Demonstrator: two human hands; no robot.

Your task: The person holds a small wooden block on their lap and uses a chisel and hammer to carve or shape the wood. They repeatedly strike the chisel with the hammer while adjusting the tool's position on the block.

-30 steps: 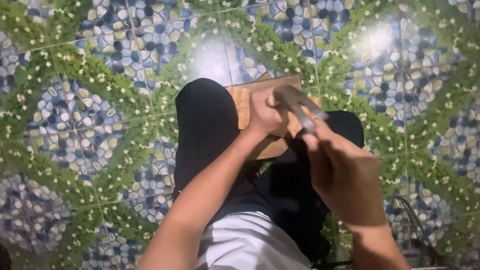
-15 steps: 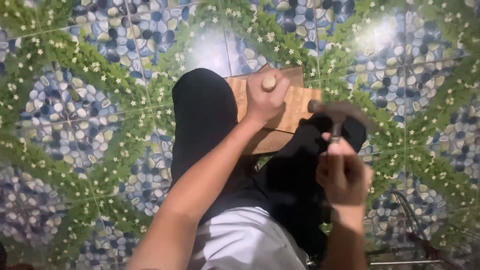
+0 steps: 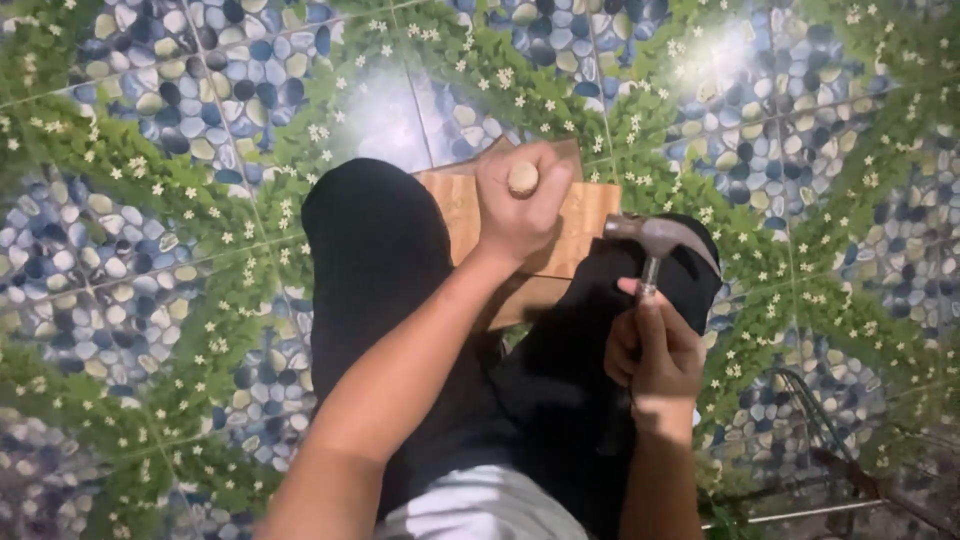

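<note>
Left hand point(image 3: 518, 215) wrapped tight around a round-ended pale wooden handle point(image 3: 522, 178), pressed down on flat light-brown wooden boards point(image 3: 585, 215) lying across the knees in black trousers point(image 3: 375, 260). At four o'clock from it, right hand point(image 3: 655, 355) clenched on the shaft of a steel-headed hammer point(image 3: 655, 238), head raised just beside the boards. Underneath, pebble-and-leaf patterned tiled floor point(image 3: 150, 230).

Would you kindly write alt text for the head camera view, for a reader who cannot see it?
Seen from above, a person's left hand grips a round-ended wooden tool handle upright on a wooden board, while the right hand holds a hammer beside it, over a floor of pebble-and-flower patterned tiles.
</note>
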